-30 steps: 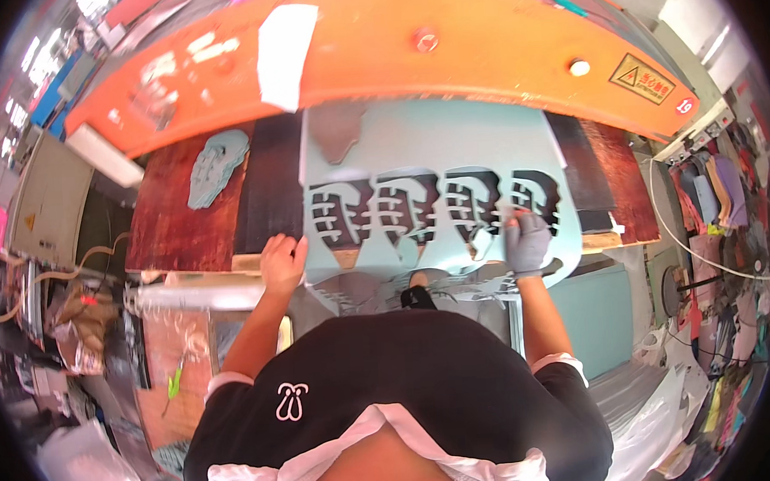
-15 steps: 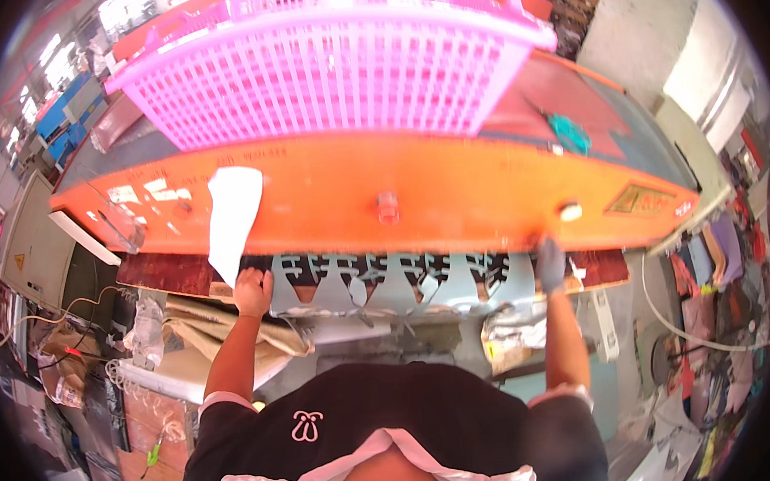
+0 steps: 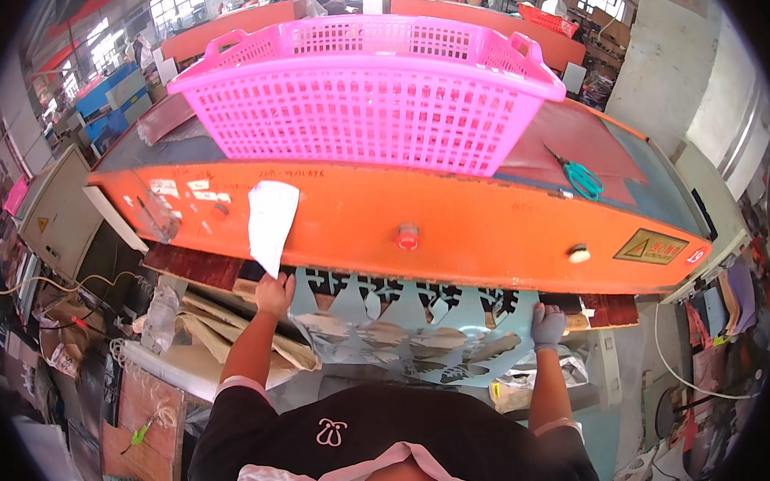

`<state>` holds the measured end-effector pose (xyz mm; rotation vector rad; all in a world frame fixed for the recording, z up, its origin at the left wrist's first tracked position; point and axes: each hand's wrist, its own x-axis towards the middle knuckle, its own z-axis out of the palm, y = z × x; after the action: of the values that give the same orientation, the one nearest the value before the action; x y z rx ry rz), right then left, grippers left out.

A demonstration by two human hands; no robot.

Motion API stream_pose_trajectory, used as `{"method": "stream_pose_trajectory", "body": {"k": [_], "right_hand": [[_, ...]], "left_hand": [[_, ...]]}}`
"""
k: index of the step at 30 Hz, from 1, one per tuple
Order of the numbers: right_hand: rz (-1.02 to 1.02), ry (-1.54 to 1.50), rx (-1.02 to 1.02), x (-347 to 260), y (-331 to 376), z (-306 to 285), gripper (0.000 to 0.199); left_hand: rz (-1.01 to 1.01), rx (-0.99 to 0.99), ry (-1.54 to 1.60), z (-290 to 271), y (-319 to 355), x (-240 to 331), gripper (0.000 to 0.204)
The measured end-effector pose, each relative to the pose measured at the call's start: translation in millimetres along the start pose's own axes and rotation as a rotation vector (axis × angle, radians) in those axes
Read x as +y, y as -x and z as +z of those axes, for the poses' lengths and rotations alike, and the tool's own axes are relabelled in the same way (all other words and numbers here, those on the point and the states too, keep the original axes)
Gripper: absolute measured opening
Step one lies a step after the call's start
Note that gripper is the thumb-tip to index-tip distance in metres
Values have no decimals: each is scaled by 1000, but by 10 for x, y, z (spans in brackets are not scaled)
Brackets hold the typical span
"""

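A pale blue-green sheet [image 3: 448,365] with rows of shaped cut-outs stretches between my hands, under the orange machine beam [image 3: 340,210]. My left hand [image 3: 275,293] is bare and closed on the sheet's left edge. At the opposite edge my right hand [image 3: 548,326], in a grey glove, is closed with the sheet in its fingers. The sheet's far part lies on the dark red board [image 3: 197,269] beneath the beam; its near part hangs over the board's front. What lies deeper under the beam is hidden.
On the beam stand a pink plastic basket [image 3: 361,111] and teal-handled scissors [image 3: 582,180]. A white paper [image 3: 273,225] hangs on its front, near a red button [image 3: 407,237]. Brown folded material [image 3: 233,327] lies at left; coloured sheets [image 3: 736,296] hang at right.
Both hands have come nearer to me, drawing the sheet out so that more of its cut-outs show in front of the board. The view has also tilted and shifted.
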<state>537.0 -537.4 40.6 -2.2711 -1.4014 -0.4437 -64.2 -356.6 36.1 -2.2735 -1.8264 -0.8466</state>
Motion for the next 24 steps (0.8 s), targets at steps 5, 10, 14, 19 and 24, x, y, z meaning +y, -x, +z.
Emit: {"method": "stream_pose_trajectory", "body": {"k": [5, 10, 14, 19, 24], "right_hand": [[-38, -67, -103, 67, -55, -15, 43], [31, -35, -40, 17, 91, -298, 44], [117, -89, -40, -122, 410, -509, 43], [618, -387, 1, -422, 383, -461, 47], [653, -286, 69, -732, 195, -482, 43]], "left_hand": [[44, 88, 116, 8, -73, 73, 38], [156, 182, 127, -249, 86, 57, 35], [87, 124, 145, -530, 252, -77, 30], [168, 207, 153, -498, 164, -212, 28], [120, 128, 195, -556, -17, -206, 25]]}}
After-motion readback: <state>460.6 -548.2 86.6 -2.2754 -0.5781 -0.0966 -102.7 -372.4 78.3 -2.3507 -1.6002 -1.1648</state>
